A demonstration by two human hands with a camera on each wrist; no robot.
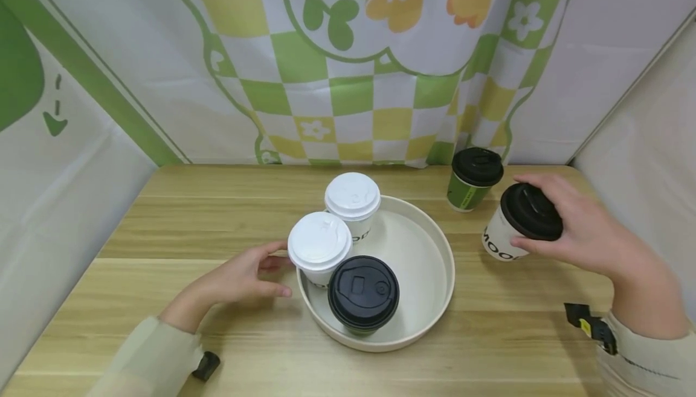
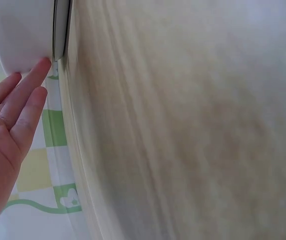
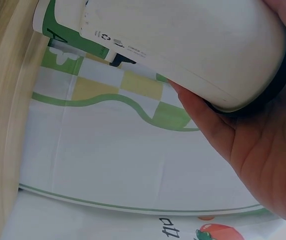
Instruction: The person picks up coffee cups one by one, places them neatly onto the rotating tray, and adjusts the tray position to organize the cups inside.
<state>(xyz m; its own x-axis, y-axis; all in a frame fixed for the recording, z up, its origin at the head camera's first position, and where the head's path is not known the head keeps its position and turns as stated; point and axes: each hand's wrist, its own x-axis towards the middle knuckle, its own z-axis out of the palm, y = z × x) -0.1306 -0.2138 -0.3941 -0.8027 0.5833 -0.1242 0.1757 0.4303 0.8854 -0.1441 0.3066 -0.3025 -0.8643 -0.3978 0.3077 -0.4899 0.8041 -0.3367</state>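
Note:
In the head view, my right hand [image 1: 582, 228] grips a white paper cup [image 1: 497, 234] by its black lid [image 1: 530, 209], thumb and fingers on either side. The right wrist view shows that cup [image 3: 187, 45] tilted across the palm [image 3: 262, 145]. My left hand [image 1: 247, 276] is at the left side of a round cream tray [image 1: 424, 258], fingers loosely extended and holding nothing. Its fingertips [image 2: 43, 67] are right at a white surface in the left wrist view. The tray holds a front white-lidded cup [image 1: 319, 240], a rear white-lidded cup [image 1: 352, 194] and a black-lidded cup [image 1: 363, 291].
Behind the gripped cup, a green cup [image 1: 467, 194] with a black lid stands on the wooden table [image 1: 217, 203]. A checkered green, yellow and white curtain [image 1: 353, 95] hangs along the table's back edge. Pale fabric walls [image 1: 81, 161] rise on both sides.

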